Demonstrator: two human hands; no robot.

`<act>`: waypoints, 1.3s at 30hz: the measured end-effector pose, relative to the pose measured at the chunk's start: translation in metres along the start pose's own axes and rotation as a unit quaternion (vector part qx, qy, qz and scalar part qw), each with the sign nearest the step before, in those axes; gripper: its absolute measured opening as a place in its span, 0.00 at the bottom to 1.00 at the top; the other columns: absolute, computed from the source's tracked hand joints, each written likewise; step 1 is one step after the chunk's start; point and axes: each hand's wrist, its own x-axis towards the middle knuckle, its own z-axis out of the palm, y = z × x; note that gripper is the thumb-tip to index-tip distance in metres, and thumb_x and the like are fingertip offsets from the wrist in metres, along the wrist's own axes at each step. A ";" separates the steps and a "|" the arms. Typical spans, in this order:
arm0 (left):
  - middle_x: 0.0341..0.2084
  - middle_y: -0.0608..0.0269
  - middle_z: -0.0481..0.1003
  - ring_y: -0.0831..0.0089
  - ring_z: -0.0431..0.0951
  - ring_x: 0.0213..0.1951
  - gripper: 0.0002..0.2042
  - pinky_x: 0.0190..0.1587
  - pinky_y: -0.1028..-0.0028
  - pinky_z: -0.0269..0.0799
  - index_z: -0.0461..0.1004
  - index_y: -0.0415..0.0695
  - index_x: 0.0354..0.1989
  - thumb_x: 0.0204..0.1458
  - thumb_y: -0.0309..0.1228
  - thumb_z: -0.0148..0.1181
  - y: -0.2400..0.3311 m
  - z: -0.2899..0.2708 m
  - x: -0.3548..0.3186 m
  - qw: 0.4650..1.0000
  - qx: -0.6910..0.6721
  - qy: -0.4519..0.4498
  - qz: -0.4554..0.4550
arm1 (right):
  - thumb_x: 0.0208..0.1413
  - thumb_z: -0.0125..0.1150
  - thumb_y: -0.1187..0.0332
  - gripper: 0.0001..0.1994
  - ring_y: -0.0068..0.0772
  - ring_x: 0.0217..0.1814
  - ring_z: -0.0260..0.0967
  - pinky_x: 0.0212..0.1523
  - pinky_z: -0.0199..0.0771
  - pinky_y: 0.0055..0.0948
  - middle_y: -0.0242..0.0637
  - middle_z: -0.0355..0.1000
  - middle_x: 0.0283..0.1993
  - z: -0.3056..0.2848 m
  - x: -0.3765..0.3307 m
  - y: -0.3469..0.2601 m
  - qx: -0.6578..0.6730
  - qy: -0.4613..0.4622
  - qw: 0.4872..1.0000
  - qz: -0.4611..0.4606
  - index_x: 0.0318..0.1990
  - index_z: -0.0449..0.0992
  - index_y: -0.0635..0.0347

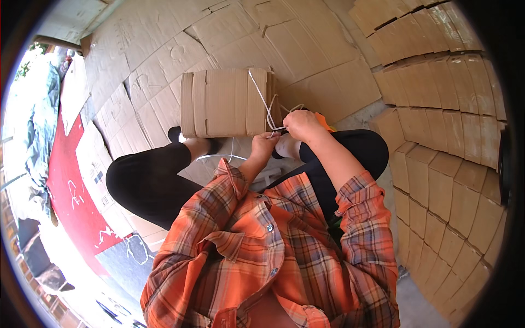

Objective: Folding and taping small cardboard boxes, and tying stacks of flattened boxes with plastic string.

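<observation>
A bundle of flattened cardboard boxes (227, 103) lies in front of me, between my feet. White string (260, 94) runs slantwise over its right end, and a loose length trails below it toward the left. My right hand (302, 124) is closed on the string near the bundle's lower right corner, with a loop standing out above the fingers. Just left of it and lower, my left hand (264, 145) pinches the string close to the bundle's edge. Exactly where the strands cross is too small to make out.
Stacks of folded brown cartons (437, 126) rise along the right side. Flattened cardboard sheets (295, 46) cover the floor beyond the bundle. To the left lie a red sheet (74, 191) and a grey-blue panel (128, 268) with string scraps. My bent knees flank the bundle.
</observation>
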 end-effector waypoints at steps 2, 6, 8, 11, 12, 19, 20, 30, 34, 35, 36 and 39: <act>0.21 0.71 0.73 0.84 0.66 0.22 0.07 0.22 0.80 0.61 0.79 0.41 0.35 0.49 0.27 0.59 0.003 -0.001 -0.003 0.999 0.023 0.011 -0.025 | 0.45 0.55 0.69 0.06 0.46 0.38 0.73 0.39 0.72 0.40 0.44 0.74 0.31 -0.001 -0.001 -0.004 -0.011 0.004 1.000 -0.003 0.29 0.79 0.54; 0.20 0.71 0.72 0.84 0.65 0.20 0.07 0.20 0.80 0.59 0.79 0.39 0.34 0.48 0.28 0.60 -0.012 -0.007 0.006 1.000 -0.017 0.018 -0.003 | 0.41 0.55 0.72 0.07 0.46 0.34 0.74 0.34 0.75 0.38 0.46 0.75 0.29 -0.012 -0.005 -0.020 -0.055 0.019 0.997 -0.051 0.26 0.79 0.59; 0.20 0.71 0.72 0.84 0.64 0.20 0.08 0.19 0.79 0.58 0.78 0.37 0.32 0.47 0.29 0.62 -0.008 -0.004 0.006 1.000 0.004 0.026 -0.004 | 0.42 0.55 0.71 0.07 0.45 0.35 0.75 0.34 0.75 0.37 0.45 0.75 0.29 -0.010 -0.006 -0.022 -0.064 0.012 0.997 -0.046 0.26 0.79 0.60; 0.19 0.71 0.72 0.84 0.64 0.20 0.08 0.20 0.80 0.57 0.77 0.36 0.30 0.46 0.29 0.63 -0.003 -0.001 0.003 0.999 -0.022 0.027 -0.010 | 0.43 0.55 0.71 0.07 0.43 0.35 0.75 0.34 0.76 0.36 0.44 0.76 0.30 -0.007 -0.006 -0.026 -0.069 -0.004 0.997 -0.039 0.26 0.79 0.60; 0.19 0.71 0.72 0.84 0.64 0.20 0.08 0.20 0.80 0.57 0.77 0.36 0.30 0.46 0.29 0.63 -0.001 -0.001 0.002 0.999 -0.022 0.026 -0.009 | 0.43 0.55 0.70 0.07 0.42 0.36 0.75 0.35 0.76 0.36 0.43 0.76 0.30 -0.006 -0.006 -0.027 -0.066 -0.013 0.997 -0.035 0.27 0.79 0.59; 0.18 0.71 0.70 0.84 0.64 0.20 0.08 0.21 0.79 0.57 0.76 0.36 0.27 0.44 0.29 0.64 0.002 -0.003 0.001 0.999 0.006 0.041 -0.020 | 0.45 0.55 0.70 0.07 0.40 0.37 0.76 0.35 0.76 0.35 0.41 0.76 0.31 0.002 -0.003 -0.037 -0.072 -0.037 0.996 -0.042 0.28 0.80 0.58; 0.18 0.71 0.70 0.83 0.64 0.21 0.07 0.22 0.78 0.58 0.76 0.36 0.26 0.44 0.29 0.63 0.003 -0.002 0.000 0.998 0.018 0.049 -0.018 | 0.46 0.55 0.70 0.07 0.40 0.37 0.76 0.35 0.76 0.35 0.40 0.76 0.32 0.009 0.000 -0.037 -0.070 -0.045 0.996 -0.034 0.28 0.80 0.58; 0.22 0.68 0.73 0.83 0.67 0.26 0.08 0.28 0.79 0.63 0.76 0.35 0.27 0.44 0.29 0.63 0.005 -0.007 0.004 0.999 0.047 0.005 0.004 | 0.45 0.55 0.69 0.07 0.38 0.35 0.76 0.33 0.76 0.34 0.39 0.76 0.31 0.011 0.002 -0.033 -0.100 -0.011 0.994 -0.032 0.27 0.80 0.55; 0.22 0.60 0.75 0.69 0.74 0.26 0.08 0.32 0.72 0.68 0.77 0.39 0.28 0.44 0.30 0.63 -0.011 -0.020 -0.001 0.979 0.195 -0.004 0.067 | 0.46 0.53 0.70 0.07 0.43 0.35 0.75 0.34 0.75 0.39 0.44 0.75 0.31 -0.017 0.005 -0.017 -0.032 0.064 0.994 0.087 0.29 0.78 0.59; 0.22 0.57 0.75 0.61 0.76 0.27 0.07 0.34 0.68 0.70 0.77 0.41 0.28 0.43 0.31 0.63 -0.010 -0.025 -0.006 0.926 0.353 -0.008 0.135 | 0.46 0.53 0.70 0.07 0.43 0.35 0.75 0.34 0.75 0.39 0.44 0.75 0.31 -0.017 0.006 -0.013 -0.031 0.064 0.994 0.087 0.29 0.78 0.59; 0.22 0.57 0.75 0.61 0.76 0.27 0.07 0.34 0.68 0.70 0.77 0.41 0.28 0.43 0.31 0.63 -0.009 -0.029 -0.011 0.925 0.354 -0.007 0.135 | 0.48 0.52 0.70 0.06 0.45 0.35 0.74 0.34 0.74 0.40 0.44 0.74 0.31 -0.017 0.007 -0.009 0.011 0.111 0.990 0.088 0.30 0.76 0.59; 0.24 0.53 0.75 0.53 0.75 0.31 0.07 0.36 0.62 0.70 0.76 0.44 0.28 0.43 0.34 0.61 -0.005 -0.041 -0.025 0.884 0.368 -0.012 0.288 | 0.49 0.53 0.68 0.06 0.48 0.37 0.72 0.37 0.72 0.41 0.43 0.73 0.33 -0.021 0.013 -0.023 0.117 0.182 0.975 0.047 0.33 0.73 0.57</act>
